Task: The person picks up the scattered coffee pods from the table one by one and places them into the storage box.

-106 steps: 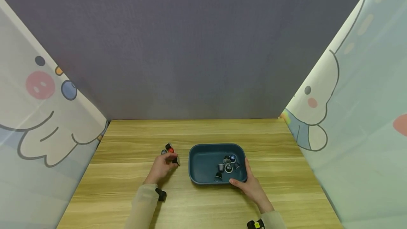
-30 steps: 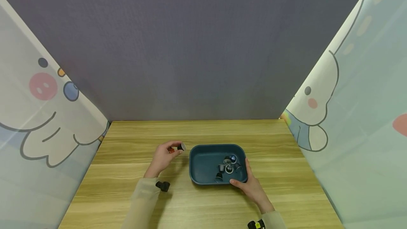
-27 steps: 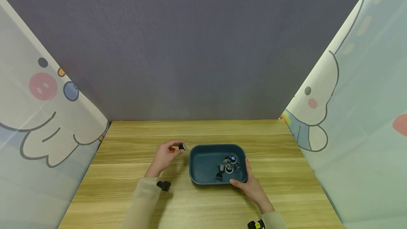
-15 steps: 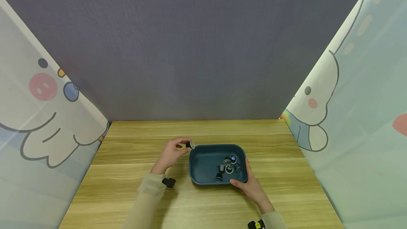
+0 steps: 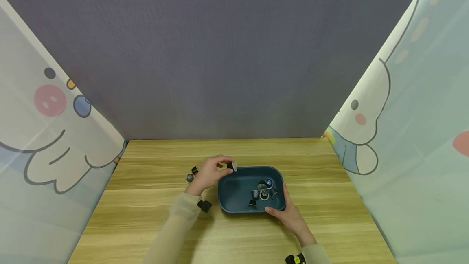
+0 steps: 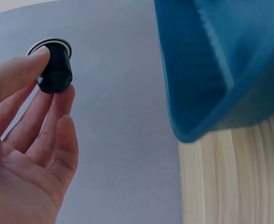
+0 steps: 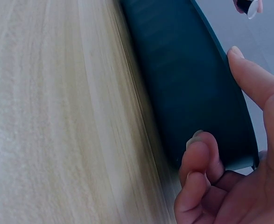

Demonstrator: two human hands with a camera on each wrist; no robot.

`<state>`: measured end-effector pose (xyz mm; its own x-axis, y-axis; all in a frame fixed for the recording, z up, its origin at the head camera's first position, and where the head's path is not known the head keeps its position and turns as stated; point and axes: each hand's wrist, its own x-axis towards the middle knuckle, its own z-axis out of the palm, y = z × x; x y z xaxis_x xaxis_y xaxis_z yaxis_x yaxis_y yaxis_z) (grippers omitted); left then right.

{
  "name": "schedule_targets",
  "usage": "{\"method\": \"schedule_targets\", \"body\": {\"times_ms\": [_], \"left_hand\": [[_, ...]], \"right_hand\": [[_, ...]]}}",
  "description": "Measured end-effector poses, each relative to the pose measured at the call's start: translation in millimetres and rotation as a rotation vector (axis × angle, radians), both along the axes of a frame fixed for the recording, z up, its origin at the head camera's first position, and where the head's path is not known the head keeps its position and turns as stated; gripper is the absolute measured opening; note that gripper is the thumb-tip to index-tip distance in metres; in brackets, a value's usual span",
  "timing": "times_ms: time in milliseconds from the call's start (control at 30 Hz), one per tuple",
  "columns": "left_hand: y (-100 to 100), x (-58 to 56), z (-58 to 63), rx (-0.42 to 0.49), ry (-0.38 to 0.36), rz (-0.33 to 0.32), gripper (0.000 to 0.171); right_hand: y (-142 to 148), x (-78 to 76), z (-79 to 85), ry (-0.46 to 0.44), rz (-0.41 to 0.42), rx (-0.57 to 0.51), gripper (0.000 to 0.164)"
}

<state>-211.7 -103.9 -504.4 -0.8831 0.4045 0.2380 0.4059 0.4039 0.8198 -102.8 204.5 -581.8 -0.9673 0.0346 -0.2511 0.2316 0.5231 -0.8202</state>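
My left hand (image 5: 208, 174) pinches a black coffee capsule (image 6: 57, 70) between thumb and fingertips, its pale foil lid facing right in the head view. Hand and capsule are up over the back left corner of a dark blue-green plastic tray (image 5: 230, 194). At the tray's front right corner, my right hand (image 5: 292, 217) grips it, thumb on the rim and other fingers around the outer wall. Several capsules (image 5: 255, 194), dark, silver and blue, lie in the tray's right half. Left of the tray, partly behind the left hand, a grey capsule (image 5: 189, 177) and a black one (image 5: 195, 170) sit beside a bit of red.
The wooden table (image 5: 249, 237) ends at a grey backdrop (image 5: 227, 72) behind. Printed cartoon curtains (image 5: 403, 113) stand at both sides. A black wrist camera (image 5: 204, 205) sits on the left sleeve, another (image 5: 294, 259) on the right.
My left hand has taken up the black capsule from the small group and carried it right, to over the tray's back left corner. My right hand and the tray have stayed in place.
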Motion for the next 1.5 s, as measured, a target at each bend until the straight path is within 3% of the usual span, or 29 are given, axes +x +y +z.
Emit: {"method": "schedule_targets", "body": {"times_ms": [200, 700, 1000, 1500], "left_hand": [[12.9, -5.8, 1.4, -0.028, 0.021, -0.057, 0.031], [46.6, -19.6, 4.4, -0.040, -0.067, -0.159, 0.033], [61.6, -29.6, -8.5, -0.030, -0.104, -0.187, 0.031], [72.6, -36.3, -37.4, 0.010, -0.175, -0.192, 0.032]], "right_hand": [[-0.4, 0.4, 0.4, 0.003, 0.007, 0.017, 0.118], [-0.9, -0.1, 0.2, 0.007, 0.002, 0.031, 0.117], [-1.3, -0.3, 1.3, -0.022, -0.002, -0.011, 0.117], [-1.3, 0.1, 2.5, 0.020, 0.013, 0.047, 0.116]]}}
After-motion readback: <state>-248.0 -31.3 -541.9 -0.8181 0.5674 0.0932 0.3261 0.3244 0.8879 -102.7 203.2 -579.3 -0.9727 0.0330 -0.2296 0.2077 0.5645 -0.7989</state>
